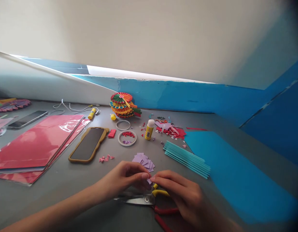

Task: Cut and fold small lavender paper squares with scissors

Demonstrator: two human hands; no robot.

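Two bare hands meet low in the view, over a grey tabletop (pixel 66 199). The right hand (pixel 180 193) pinches a tiny lilac paper scrap (pixel 149 181) in its fingertips, a hold that seems to suit so small a piece. The curled left hand (pixel 122 177) closes in against it, though whether it grips the scrap too cannot be told. Just below lie scissors (pixel 136 200) with yellow and red handles, set down within easy reach. Straight ahead sits a loose pile of lilac paper squares (pixel 143 162), and nearby a white ring (pixel 127 138) holds red and purple bits, apparently keeping them from scattering. Farther right lie teal paper strips (pixel 187 159) beside a blue paper sheet (pixel 235 170). To the left are a phone in a tan case (pixel 88 145) and stacked red paper sheets (pixel 35 145), while a pleated multicoloured paper rosette (pixel 121 104) stands against the wall
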